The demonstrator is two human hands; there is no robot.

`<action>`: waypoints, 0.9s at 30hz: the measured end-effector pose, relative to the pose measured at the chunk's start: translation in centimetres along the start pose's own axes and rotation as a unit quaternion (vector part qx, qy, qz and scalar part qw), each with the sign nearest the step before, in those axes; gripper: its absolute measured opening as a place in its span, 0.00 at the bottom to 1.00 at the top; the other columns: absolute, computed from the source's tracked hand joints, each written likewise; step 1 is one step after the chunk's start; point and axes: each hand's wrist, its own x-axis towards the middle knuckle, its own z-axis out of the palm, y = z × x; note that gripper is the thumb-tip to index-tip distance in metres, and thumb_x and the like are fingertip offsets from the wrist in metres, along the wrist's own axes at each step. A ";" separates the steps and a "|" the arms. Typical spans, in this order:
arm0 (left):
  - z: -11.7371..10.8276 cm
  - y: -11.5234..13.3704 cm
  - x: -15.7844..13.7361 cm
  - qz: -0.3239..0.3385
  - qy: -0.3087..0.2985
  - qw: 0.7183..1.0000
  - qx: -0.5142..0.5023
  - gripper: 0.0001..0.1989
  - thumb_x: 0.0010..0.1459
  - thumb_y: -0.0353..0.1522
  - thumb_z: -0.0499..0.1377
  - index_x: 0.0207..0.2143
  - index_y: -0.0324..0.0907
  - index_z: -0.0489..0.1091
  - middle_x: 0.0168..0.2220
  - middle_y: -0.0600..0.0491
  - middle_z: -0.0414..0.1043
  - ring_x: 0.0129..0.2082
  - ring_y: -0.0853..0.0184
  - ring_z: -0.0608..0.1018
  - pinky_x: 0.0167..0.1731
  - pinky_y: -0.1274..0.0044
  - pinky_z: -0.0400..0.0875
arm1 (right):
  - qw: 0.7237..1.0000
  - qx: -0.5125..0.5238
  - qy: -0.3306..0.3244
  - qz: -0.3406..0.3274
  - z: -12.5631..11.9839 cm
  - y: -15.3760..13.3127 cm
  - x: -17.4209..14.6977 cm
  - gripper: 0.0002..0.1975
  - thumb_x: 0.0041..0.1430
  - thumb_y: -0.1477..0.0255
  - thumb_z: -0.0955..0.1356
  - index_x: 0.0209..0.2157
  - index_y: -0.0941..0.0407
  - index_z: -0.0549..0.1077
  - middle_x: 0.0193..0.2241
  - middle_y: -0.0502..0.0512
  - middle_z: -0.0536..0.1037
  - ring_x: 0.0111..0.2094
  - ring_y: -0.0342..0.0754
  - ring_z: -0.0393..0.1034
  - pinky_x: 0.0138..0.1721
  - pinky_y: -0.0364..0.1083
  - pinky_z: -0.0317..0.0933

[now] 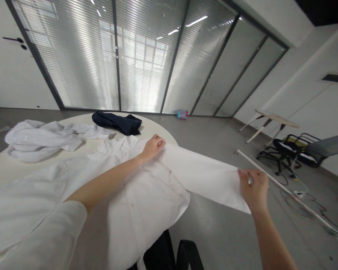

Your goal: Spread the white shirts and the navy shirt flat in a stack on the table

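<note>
A white button-front shirt (146, 198) lies spread over the round table, its lower part hanging past the near edge. My left hand (153, 147) is closed on the shirt near the shoulder end of one sleeve. From there the sleeve (202, 170) stretches out flat to the right, beyond the table and over the floor. My right hand (253, 187) pinches the sleeve's far end and holds it in the air. The fabric between both hands looks taut. The shirt's collar (128, 142) lies just left of my left hand.
On the round table (160, 129) sit a crumpled white garment (42, 138) and a folded dark navy garment (118, 122). A black chair (174, 251) is close below. To the right are a white pole (287, 191), cables, an office chair (312, 150) and a small table (278, 118).
</note>
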 end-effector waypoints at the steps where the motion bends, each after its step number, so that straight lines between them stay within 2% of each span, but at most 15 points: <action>1: 0.8 -0.3 0.5 -0.013 0.006 1.000 -0.002 0.08 0.65 0.34 0.57 0.39 0.41 0.75 0.40 0.51 0.67 0.28 0.71 0.73 0.41 0.74 0.72 | 1.000 -0.018 -0.021 -0.001 0.6 0.0 2.2 0.31 0.66 0.47 0.54 0.32 0.57 0.73 0.33 0.64 0.75 0.37 0.56 0.69 0.40 0.53 0.61; 4: 2.4 -1.6 0.6 -0.049 -0.012 0.999 -0.015 0.14 0.61 0.31 0.59 0.49 0.41 0.71 0.51 0.47 0.63 0.28 0.74 0.75 0.43 0.72 0.75 | 0.985 -0.105 -0.137 0.018 4.6 -0.8 6.5 0.24 0.69 0.58 0.53 0.39 0.58 0.74 0.39 0.66 0.77 0.42 0.58 0.71 0.46 0.56 0.59; 6: 2.1 -2.4 -0.4 -0.030 -0.052 0.998 -0.001 0.18 0.61 0.32 0.60 0.54 0.41 0.69 0.56 0.44 0.61 0.33 0.71 0.77 0.46 0.70 0.75 | 0.961 -0.154 -0.225 0.045 8.2 -1.7 6.9 0.20 0.68 0.62 0.56 0.44 0.59 0.74 0.47 0.69 0.76 0.51 0.63 0.68 0.51 0.61 0.57; 9: -1.5 -3.2 -2.9 0.050 -0.106 0.992 0.045 0.16 0.64 0.37 0.58 0.53 0.43 0.70 0.58 0.43 0.64 0.50 0.63 0.76 0.56 0.66 0.70 | 0.937 -0.112 -0.313 0.107 13.6 -4.3 5.3 0.21 0.65 0.65 0.60 0.55 0.60 0.71 0.55 0.75 0.71 0.57 0.68 0.64 0.52 0.67 0.57; 11: -5.5 -3.6 -4.9 0.082 -0.131 0.983 0.094 0.16 0.66 0.41 0.56 0.52 0.45 0.72 0.59 0.44 0.65 0.58 0.59 0.70 0.61 0.64 0.65 | 0.942 -0.034 -0.320 0.093 16.2 -7.3 4.1 0.24 0.65 0.66 0.60 0.58 0.60 0.68 0.58 0.74 0.68 0.59 0.66 0.63 0.54 0.67 0.58; 12: -7.7 -3.8 -6.0 0.081 -0.140 0.979 0.124 0.17 0.66 0.42 0.54 0.52 0.46 0.73 0.59 0.45 0.66 0.60 0.57 0.68 0.62 0.63 0.63 | 0.948 0.006 -0.313 0.063 17.2 -9.2 3.8 0.23 0.66 0.66 0.59 0.59 0.58 0.68 0.59 0.71 0.68 0.60 0.63 0.62 0.56 0.65 0.58; 14: -12.0 -4.4 -8.4 0.052 -0.148 0.970 0.187 0.20 0.67 0.45 0.52 0.52 0.46 0.73 0.59 0.45 0.67 0.62 0.54 0.67 0.62 0.61 0.62 | 0.953 0.079 -0.292 -0.025 18.3 -13.8 3.3 0.22 0.68 0.64 0.57 0.58 0.54 0.69 0.61 0.64 0.68 0.62 0.57 0.60 0.60 0.60 0.57; 16: -15.4 -5.1 -10.9 -0.004 -0.129 0.965 0.228 0.23 0.66 0.48 0.51 0.54 0.47 0.73 0.61 0.44 0.66 0.63 0.52 0.65 0.62 0.59 0.61 | 0.941 0.152 -0.278 -0.120 18.4 -18.9 3.0 0.23 0.70 0.62 0.55 0.58 0.52 0.69 0.62 0.59 0.67 0.64 0.53 0.59 0.63 0.57 0.54; 18: -17.7 -6.0 -13.3 -0.060 -0.104 0.958 0.260 0.26 0.65 0.51 0.52 0.58 0.48 0.71 0.64 0.44 0.63 0.66 0.48 0.62 0.63 0.55 0.58 | 0.915 0.201 -0.283 -0.207 18.1 -23.8 2.5 0.25 0.71 0.59 0.53 0.61 0.51 0.67 0.65 0.57 0.63 0.66 0.52 0.54 0.65 0.56 0.51; 20: -19.0 -6.9 -15.4 -0.098 -0.099 0.947 0.288 0.29 0.63 0.52 0.54 0.61 0.51 0.67 0.67 0.46 0.59 0.68 0.45 0.56 0.64 0.51 0.51 | 0.889 0.195 -0.316 -0.268 17.8 -27.6 1.7 0.27 0.72 0.57 0.52 0.65 0.48 0.62 0.69 0.54 0.56 0.69 0.54 0.47 0.67 0.57 0.46; 23: -20.2 -8.2 -17.3 -0.127 -0.149 0.933 0.303 0.29 0.64 0.51 0.53 0.66 0.57 0.59 0.70 0.51 0.51 0.70 0.45 0.50 0.65 0.48 0.42 | 0.863 0.130 -0.377 -0.310 18.2 -30.6 0.0 0.29 0.72 0.54 0.52 0.69 0.48 0.55 0.71 0.55 0.49 0.71 0.58 0.41 0.67 0.61 0.43; 27: -21.0 -9.5 -17.6 -0.123 -0.187 0.930 0.291 0.29 0.67 0.49 0.50 0.68 0.61 0.52 0.72 0.54 0.46 0.71 0.47 0.49 0.65 0.48 0.37 | 0.858 0.056 -0.396 -0.321 19.7 -31.1 -1.8 0.31 0.71 0.53 0.53 0.70 0.50 0.52 0.71 0.60 0.49 0.70 0.61 0.42 0.67 0.62 0.41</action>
